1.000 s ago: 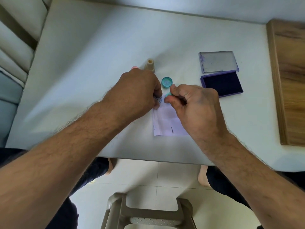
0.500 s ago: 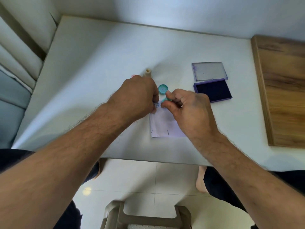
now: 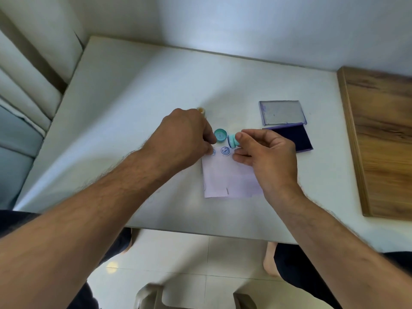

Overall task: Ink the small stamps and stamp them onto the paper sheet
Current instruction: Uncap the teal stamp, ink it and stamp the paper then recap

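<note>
1. The left hand (image 3: 182,139) is covering most of a beige stamp (image 3: 201,110) and part of one print (image 3: 213,152); its fingertips are pressing the paper (image 3: 225,177), grip unclear.
2. The right hand (image 3: 267,157) is pinching a teal stamp (image 3: 232,140) tilted above the paper, just beside a second print (image 3: 225,150).
3. A teal cap (image 3: 220,135) is lying near the pad (image 3: 289,137).

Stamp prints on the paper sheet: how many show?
2. One print lies clear at the paper sheet's top edge; another print is half covered by the left hand. More may be hidden under the hands.
</note>
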`<act>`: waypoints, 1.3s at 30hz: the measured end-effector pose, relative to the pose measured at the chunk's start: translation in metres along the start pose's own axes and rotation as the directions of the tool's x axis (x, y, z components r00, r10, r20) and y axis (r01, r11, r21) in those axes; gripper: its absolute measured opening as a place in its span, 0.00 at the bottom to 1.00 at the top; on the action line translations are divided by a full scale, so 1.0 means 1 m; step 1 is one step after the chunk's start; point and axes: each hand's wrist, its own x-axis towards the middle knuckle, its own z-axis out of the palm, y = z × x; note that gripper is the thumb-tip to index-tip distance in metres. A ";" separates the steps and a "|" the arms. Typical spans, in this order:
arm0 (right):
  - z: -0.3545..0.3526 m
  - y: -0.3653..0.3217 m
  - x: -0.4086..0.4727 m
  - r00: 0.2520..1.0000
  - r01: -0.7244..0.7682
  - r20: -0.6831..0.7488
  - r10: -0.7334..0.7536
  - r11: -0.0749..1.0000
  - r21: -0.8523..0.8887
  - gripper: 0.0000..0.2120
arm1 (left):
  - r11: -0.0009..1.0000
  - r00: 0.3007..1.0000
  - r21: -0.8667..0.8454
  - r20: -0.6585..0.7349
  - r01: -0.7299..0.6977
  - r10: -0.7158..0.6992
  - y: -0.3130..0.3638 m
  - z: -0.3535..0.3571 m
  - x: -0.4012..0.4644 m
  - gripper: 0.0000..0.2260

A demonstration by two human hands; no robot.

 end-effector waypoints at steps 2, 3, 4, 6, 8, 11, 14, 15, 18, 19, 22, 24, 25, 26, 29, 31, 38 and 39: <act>0.000 -0.002 0.000 1.000 -0.010 -0.006 0.011 0.999 0.049 0.05 | 0.999 1.000 -0.039 -0.019 -0.017 0.016 0.005 0.000 -0.001 0.09; 0.000 -0.004 0.000 1.000 -0.010 -0.010 0.011 0.997 0.074 0.05 | 0.998 0.999 -0.052 -0.031 -0.030 0.029 0.008 0.000 -0.001 0.09; 0.000 -0.006 0.000 1.000 -0.009 -0.015 0.011 0.995 0.104 0.05 | 0.997 0.998 -0.060 -0.050 -0.050 0.047 0.010 0.000 -0.002 0.09; -0.001 -0.011 0.000 0.999 -0.005 -0.034 0.010 0.987 0.163 0.04 | 0.994 0.992 -0.059 -0.093 -0.089 0.083 0.014 -0.001 -0.005 0.09; -0.003 -0.014 0.001 0.998 0.008 -0.056 0.003 0.981 0.194 0.04 | 0.992 0.983 -0.028 -0.139 -0.121 0.116 0.015 0.001 -0.006 0.09; -0.005 -0.016 0.002 0.997 0.033 -0.069 -0.020 0.980 0.198 0.03 | 0.984 0.969 0.074 -0.179 -0.162 0.173 0.015 0.011 -0.003 0.11; -0.007 -0.015 0.002 0.997 0.040 -0.079 -0.026 0.981 0.191 0.04 | 0.959 0.955 0.184 -0.163 -0.215 0.246 0.013 0.023 0.001 0.13; -0.008 -0.015 0.002 0.997 0.040 -0.079 -0.025 0.980 0.196 0.04 | 0.948 0.949 0.217 -0.159 -0.234 0.271 0.011 0.027 0.002 0.13; -0.008 -0.014 0.002 0.996 0.034 -0.089 -0.015 0.977 0.210 0.05 | 0.928 0.936 0.262 -0.162 -0.266 0.314 0.007 0.030 0.006 0.13; -0.008 -0.015 0.002 0.995 0.030 -0.096 -0.009 0.976 0.216 0.05 | 0.924 0.935 0.271 -0.155 -0.270 0.318 0.006 0.030 0.006 0.13; -0.008 -0.015 0.003 0.995 0.022 -0.101 0.001 0.973 0.231 0.05 | 0.901 0.923 0.302 -0.131 -0.312 0.363 0.001 0.034 0.009 0.14; -0.010 -0.016 0.004 0.995 0.023 -0.101 0.001 0.971 0.239 0.05 | 0.878 0.909 0.335 -0.122 -0.341 0.399 -0.001 0.038 0.009 0.15; -0.010 -0.017 0.004 0.995 0.025 -0.102 0.000 0.970 0.243 0.05 | 0.866 0.901 0.354 -0.120 -0.353 0.416 -0.002 0.040 0.009 0.15; -0.011 -0.017 0.005 0.995 0.026 -0.102 -0.001 0.968 0.248 0.05 | 0.855 0.894 0.370 -0.120 -0.363 0.432 -0.003 0.041 0.009 0.15; -0.011 -0.017 0.005 0.995 0.030 -0.103 -0.004 0.968 0.249 0.04 | 0.845 0.888 0.385 -0.117 -0.372 0.445 -0.004 0.044 0.010 0.14; -0.010 -0.017 0.004 0.995 0.029 -0.098 -0.005 0.968 0.250 0.04 | 0.852 0.893 0.372 -0.112 -0.369 0.436 -0.004 0.043 0.010 0.15; -0.010 -0.016 0.006 0.996 0.008 -0.089 0.016 0.964 0.265 0.03 | 0.856 0.890 0.348 -0.111 -0.383 0.443 -0.007 0.042 0.012 0.15; -0.009 -0.016 0.005 0.996 0.001 -0.081 0.022 0.963 0.268 0.03 | 0.855 0.888 0.345 -0.112 -0.386 0.446 -0.007 0.042 0.012 0.15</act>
